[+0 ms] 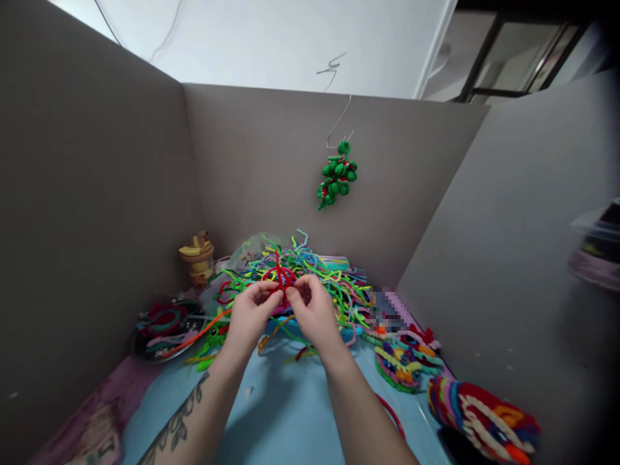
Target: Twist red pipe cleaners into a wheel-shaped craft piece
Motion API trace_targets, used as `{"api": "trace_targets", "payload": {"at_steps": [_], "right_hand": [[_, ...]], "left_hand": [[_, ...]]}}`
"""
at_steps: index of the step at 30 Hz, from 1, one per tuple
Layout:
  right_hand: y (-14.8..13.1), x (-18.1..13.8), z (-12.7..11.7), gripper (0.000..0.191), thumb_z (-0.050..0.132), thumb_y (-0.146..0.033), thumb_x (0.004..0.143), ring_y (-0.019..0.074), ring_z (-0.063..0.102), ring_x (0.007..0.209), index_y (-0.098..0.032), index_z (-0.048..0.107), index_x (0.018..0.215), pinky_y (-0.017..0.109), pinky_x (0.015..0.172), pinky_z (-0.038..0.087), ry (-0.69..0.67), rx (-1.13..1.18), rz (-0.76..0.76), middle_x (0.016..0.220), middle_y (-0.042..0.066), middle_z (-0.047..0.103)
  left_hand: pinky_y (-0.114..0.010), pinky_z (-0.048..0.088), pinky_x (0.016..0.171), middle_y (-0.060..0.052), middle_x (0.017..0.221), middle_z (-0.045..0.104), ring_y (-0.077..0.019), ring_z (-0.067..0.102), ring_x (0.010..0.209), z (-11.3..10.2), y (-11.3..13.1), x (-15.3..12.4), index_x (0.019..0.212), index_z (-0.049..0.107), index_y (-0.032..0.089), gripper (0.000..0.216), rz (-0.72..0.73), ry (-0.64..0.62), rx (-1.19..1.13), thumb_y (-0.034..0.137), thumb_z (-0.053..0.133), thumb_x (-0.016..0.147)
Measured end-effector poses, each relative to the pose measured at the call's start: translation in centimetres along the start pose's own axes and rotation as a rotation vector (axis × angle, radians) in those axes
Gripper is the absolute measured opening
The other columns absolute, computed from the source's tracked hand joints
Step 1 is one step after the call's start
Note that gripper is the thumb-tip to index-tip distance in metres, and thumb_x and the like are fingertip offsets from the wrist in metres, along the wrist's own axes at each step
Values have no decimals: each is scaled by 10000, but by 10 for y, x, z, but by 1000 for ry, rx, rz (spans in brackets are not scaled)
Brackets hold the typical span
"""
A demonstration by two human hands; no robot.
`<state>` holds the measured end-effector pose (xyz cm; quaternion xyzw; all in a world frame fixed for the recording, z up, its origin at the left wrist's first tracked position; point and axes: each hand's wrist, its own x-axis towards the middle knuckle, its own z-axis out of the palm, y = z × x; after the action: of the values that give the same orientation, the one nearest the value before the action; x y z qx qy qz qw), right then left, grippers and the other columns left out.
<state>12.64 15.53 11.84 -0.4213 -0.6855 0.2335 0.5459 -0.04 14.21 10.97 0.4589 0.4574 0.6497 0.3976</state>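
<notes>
Smooth gray walls (261,155) stand on three sides of a flat, light blue tabletop (285,407). Near the middle, above the tabletop, is a red pipe cleaner shape (278,276). It is fuzzy and bent, with a round loop and lines that cross inside it. The left hand (252,311) has its grip pinched on one side of it, with thumb and finger. The right hand (312,311) has its grip pinched on the other side, so the two hands almost touch. Just behind them sits a big, messy pile of pipe cleaners (341,284), all thin and wiggly, in green, blue, yellow and pink. To the left is a round bowl (138,352) with fuzzy bits in it, and an orange pipe cleaner (206,330) sticks out over its edge. Behind the bowl stands a tan cup (198,265). To the right lie a round, bumpy patch (397,371) and a thick striped roll (484,413). Against the back wall hangs a lumpy green bunch (338,173) with red spots, on a thin, bent wire (340,118).
</notes>
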Motion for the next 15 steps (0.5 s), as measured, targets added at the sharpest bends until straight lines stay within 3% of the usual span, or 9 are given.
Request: {"api": "trace_targets", "payload": {"at_steps": [6, 12, 15], "right_hand": [[3, 0, 1, 237, 493, -263, 838, 116, 434, 607, -194, 430, 620, 232, 571, 321, -24, -96, -56, 628, -34, 448], [-11, -8, -9, 213, 458, -245, 865, 114, 422, 625, -192, 437, 659, 236, 592, 334, 36, 85, -247, 663, -24, 431], [-12, -10, -9, 228, 475, -278, 873, 114, 425, 622, -189, 456, 664, 237, 592, 342, 32, 141, -230, 657, -22, 438]], "left_hand": [[-229, 497, 653, -20, 730, 679, -127, 621, 665, 3, 6, -5, 801, 654, 139, 217, 20, -57, 55, 278, 716, 646], [-239, 480, 638, -33, 736, 676, -134, 606, 657, 0, 3, -1, 807, 658, 131, 230, 29, 14, 172, 295, 700, 651], [-241, 473, 637, -35, 733, 674, -138, 601, 660, -1, 3, 0, 795, 663, 134, 222, 58, 20, 218, 295, 698, 647]]}}
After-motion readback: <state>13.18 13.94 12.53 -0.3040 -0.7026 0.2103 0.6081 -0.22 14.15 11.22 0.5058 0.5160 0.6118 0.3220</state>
